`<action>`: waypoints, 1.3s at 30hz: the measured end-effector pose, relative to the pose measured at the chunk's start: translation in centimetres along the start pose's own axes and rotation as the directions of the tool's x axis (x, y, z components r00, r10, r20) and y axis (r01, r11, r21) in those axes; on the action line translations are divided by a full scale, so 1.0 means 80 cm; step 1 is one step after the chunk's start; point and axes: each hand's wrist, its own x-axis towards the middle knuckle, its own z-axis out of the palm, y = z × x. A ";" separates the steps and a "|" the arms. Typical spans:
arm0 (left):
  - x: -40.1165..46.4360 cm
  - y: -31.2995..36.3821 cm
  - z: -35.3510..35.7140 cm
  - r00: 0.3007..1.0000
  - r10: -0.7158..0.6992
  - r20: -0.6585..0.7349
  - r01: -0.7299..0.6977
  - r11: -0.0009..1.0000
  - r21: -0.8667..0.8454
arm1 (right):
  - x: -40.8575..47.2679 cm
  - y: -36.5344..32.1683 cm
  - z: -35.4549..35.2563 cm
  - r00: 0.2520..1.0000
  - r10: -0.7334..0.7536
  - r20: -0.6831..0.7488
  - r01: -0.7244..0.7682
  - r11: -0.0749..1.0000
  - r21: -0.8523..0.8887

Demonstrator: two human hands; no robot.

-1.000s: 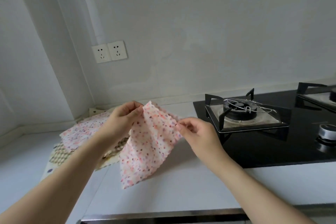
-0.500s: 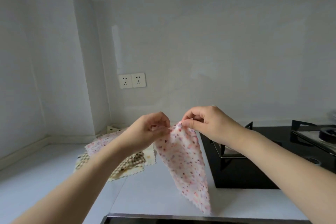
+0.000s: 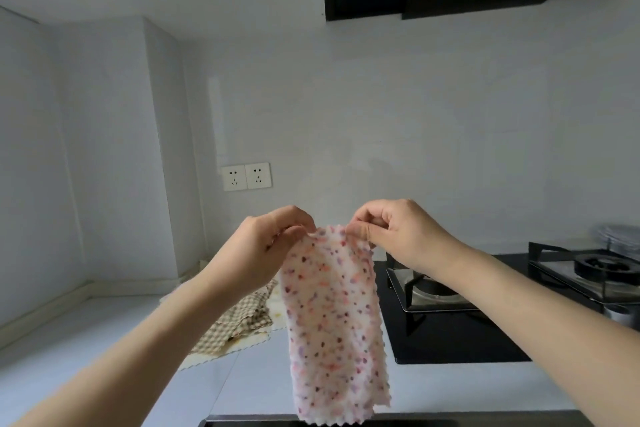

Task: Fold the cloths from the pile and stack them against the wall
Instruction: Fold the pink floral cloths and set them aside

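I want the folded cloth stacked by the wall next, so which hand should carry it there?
Left hand: it pinches the floral cloth on the side nearer the cloth pile by the wall.

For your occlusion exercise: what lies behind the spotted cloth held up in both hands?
Behind the spotted cloth show the white counter, the left edge of the black hob, and beside it part of the cloth pile. Whatever sits directly behind the cloth is covered.

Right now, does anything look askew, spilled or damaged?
Nothing looks damaged or spilled. The left hand and right hand pinch the top corners of the pink spotted cloth, which hangs straight. The checked cloth pile lies rumpled, unfolded, on the countertop.
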 end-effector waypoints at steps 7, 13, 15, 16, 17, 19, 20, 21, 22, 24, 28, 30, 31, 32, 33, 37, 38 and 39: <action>0.005 0.005 -0.015 0.996 -0.082 -0.040 0.080 0.995 -0.057 | -0.011 -0.006 0.008 0.991 0.075 0.110 -0.067 0.994 -0.081; 0.004 0.006 -0.023 0.996 -0.094 0.013 0.094 0.996 -0.008 | -0.007 -0.002 0.023 0.999 0.035 0.015 -0.035 0.999 -0.007; 0.003 0.006 -0.026 0.996 -0.090 0.028 0.091 0.996 -0.003 | -0.004 -0.003 0.023 0.999 0.032 -0.007 -0.032 0.998 0.048; 0.002 0.006 -0.027 0.995 -0.089 0.043 0.089 0.996 -0.004 | -0.003 -0.004 0.023 1.000 0.027 -0.014 -0.026 0.998 0.062; 0.001 0.006 -0.029 0.993 -0.090 0.071 0.091 0.996 -0.013 | -0.003 -0.005 0.023 1.000 0.024 -0.020 -0.022 0.997 0.075; 0.000 0.006 -0.031 0.980 -0.098 0.173 0.111 0.992 -0.065 | -0.001 -0.005 0.021 0.999 0.028 -0.028 -0.025 0.994 0.107; -0.001 0.006 -0.031 0.967 -0.101 0.233 0.126 0.988 -0.094 | 0.000 -0.004 0.019 0.999 0.033 -0.031 -0.029 0.993 0.117; -0.001 0.004 -0.029 0.954 -0.106 0.280 0.140 0.984 -0.107 | 0.000 -0.003 0.018 0.999 0.037 -0.034 -0.033 0.992 0.121; -0.001 0.002 -0.027 0.945 -0.106 0.309 0.146 0.983 -0.109 | 0.001 -0.002 0.016 0.999 0.039 -0.035 -0.035 0.992 0.121; -0.001 -0.001 -0.021 0.934 -0.109 0.341 0.145 0.986 -0.081 | 0.001 -0.002 0.012 0.999 0.043 -0.034 -0.039 0.993 0.116; 0.000 0.001 -0.016 0.925 -0.137 0.354 0.163 0.986 -0.043 | -0.004 -0.004 0.003 0.998 0.053 -0.040 -0.050 0.997 0.060; 0.002 0.003 -0.017 0.933 -0.169 0.317 0.183 0.983 -0.016 | -0.006 -0.004 -0.002 0.997 0.063 -0.041 -0.062 0.998 0.022; 0.004 0.003 -0.017 0.940 -0.184 0.288 0.190 0.982 0.004 | -0.006 -0.004 -0.004 0.997 0.065 -0.046 -0.066 0.998 -0.009; 0.005 0.003 -0.017 0.949 -0.192 0.252 0.192 0.981 0.025 | -0.007 -0.004 -0.005 0.997 0.065 -0.051 -0.067 0.997 -0.035; 0.007 0.004 -0.017 0.958 -0.197 0.211 0.191 0.980 0.045 | -0.006 -0.003 -0.006 0.996 0.065 -0.057 -0.068 0.996 -0.051; 0.011 0.012 -0.016 0.985 -0.157 0.077 0.148 0.983 0.112 | -0.007 -0.002 -0.007 0.996 0.039 -0.086 -0.046 0.996 -0.079; 0.011 0.014 -0.016 0.988 -0.141 0.057 0.133 0.984 0.119 | -0.008 -0.001 -0.007 0.995 0.034 -0.089 -0.041 0.996 -0.080; 0.012 0.016 -0.016 0.991 -0.129 0.042 0.123 0.985 0.123 | -0.007 0.001 -0.006 0.996 0.030 -0.089 -0.037 0.996 -0.077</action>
